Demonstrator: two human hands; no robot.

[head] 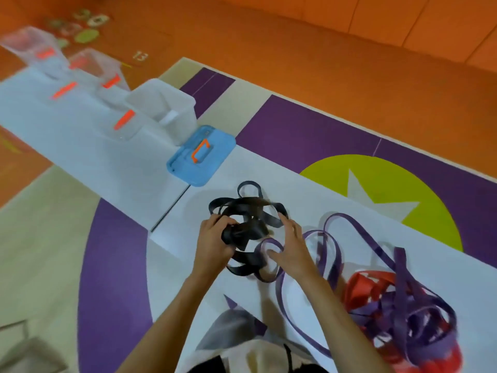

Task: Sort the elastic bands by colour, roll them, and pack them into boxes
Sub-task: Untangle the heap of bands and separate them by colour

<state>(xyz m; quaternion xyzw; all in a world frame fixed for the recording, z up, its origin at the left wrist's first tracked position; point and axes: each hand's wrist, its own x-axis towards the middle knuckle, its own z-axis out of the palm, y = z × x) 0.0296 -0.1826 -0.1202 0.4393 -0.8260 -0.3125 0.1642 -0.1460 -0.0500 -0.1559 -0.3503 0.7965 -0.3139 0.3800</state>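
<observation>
A tangle of black elastic bands (pixel 246 211) lies on the white table (pixel 94 146) in front of me. My left hand (pixel 212 243) grips a bunch of these black bands. My right hand (pixel 291 244) is beside it with fingers spread, its fingertips touching the black tangle's right edge. Purple bands (pixel 400 300) loop across the table to the right, piled over red bands (pixel 360 286). An open translucent white box (pixel 164 109) stands at the back left, with a blue lid (pixel 201 154) bearing an orange handle lying next to it.
Several clear lidded boxes with orange clips (pixel 67 90) stand further along the table at the far left. The floor around is orange, purple and beige with a green circle (pixel 390 184). A seam (pixel 172 205) splits the table into two tops.
</observation>
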